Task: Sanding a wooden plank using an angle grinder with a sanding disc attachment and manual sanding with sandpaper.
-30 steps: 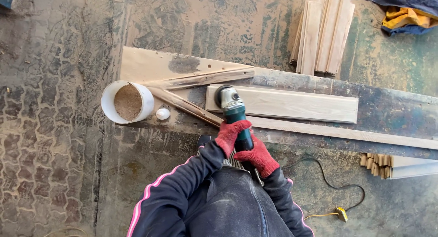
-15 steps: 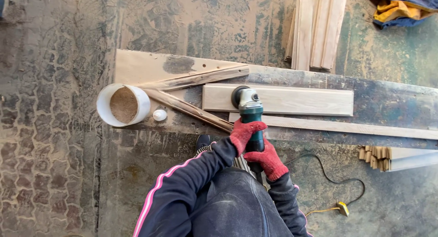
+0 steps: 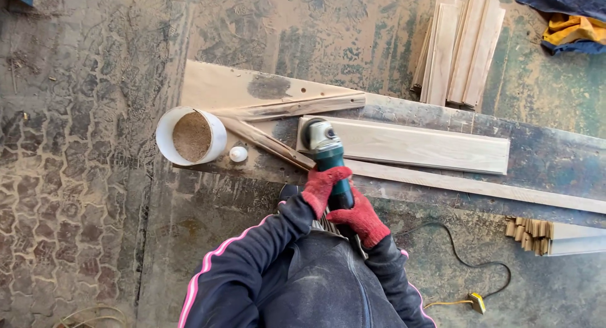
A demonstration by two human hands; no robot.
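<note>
The grinder (image 3: 327, 152) sits with its head on the left end of a pale board (image 3: 410, 145) lying flat on the long workbench (image 3: 543, 157). The disc under the head is hidden by the tool's own body, so where it meets the wood cannot be made out. The rear of the grinder is covered by the hands and the dark jacket below. Both hands wear red gloves: the left hand (image 3: 322, 187) is closed round the green body just behind the head, and the right hand (image 3: 360, 219) is wrapped round the handle further back — fingers fully curled on both.

Just left of the board, two rough wooden strips (image 3: 284, 119) form a wedge. Beside them stand a white tub (image 3: 189, 136) of sawdust and a small white cap (image 3: 238, 154). A thin slat (image 3: 480, 186) runs along the bench's near edge. More boards (image 3: 464, 47) are stacked on the floor beyond, and a black cord (image 3: 473, 265) trails at lower right — its far end is cut off.
</note>
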